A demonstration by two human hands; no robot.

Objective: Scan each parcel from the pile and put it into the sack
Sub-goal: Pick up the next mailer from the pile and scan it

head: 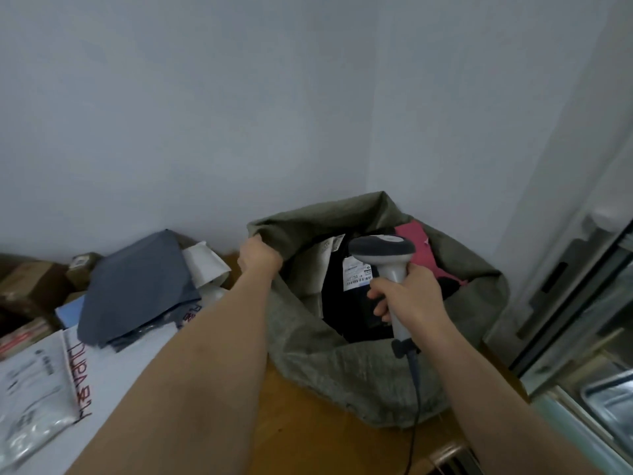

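The left hand (258, 257) is gripping the rim of the grey-green sack (342, 368), its fingers curled over the cloth edge and holding the mouth wide. The sack is sitting on a brown wooden table (308, 437) against a pale wall (239, 97). The right hand (406, 296) is wrapping its fingers round the handle of a grey and white scanner (385, 255), holding it upright over the open sack, with the dark cable (414, 406) trailing down from the handle's base across the sack's front. Inside the sack a black parcel (342, 313) is lying with its white barcode label (356, 275) facing up, just beside the scanner head; a pale parcel (313, 269) is leaning against the sack's left wall, and a pink parcel (423, 248) is showing behind the scanner. To the left of the sack the pile is resting on the table: a grey-blue bag (137, 289) on top, a white padded envelope (205, 262) beside it, a large white bag with red lettering (82, 375) nearer the camera, and brown cardboard boxes (30, 286) at the far left.
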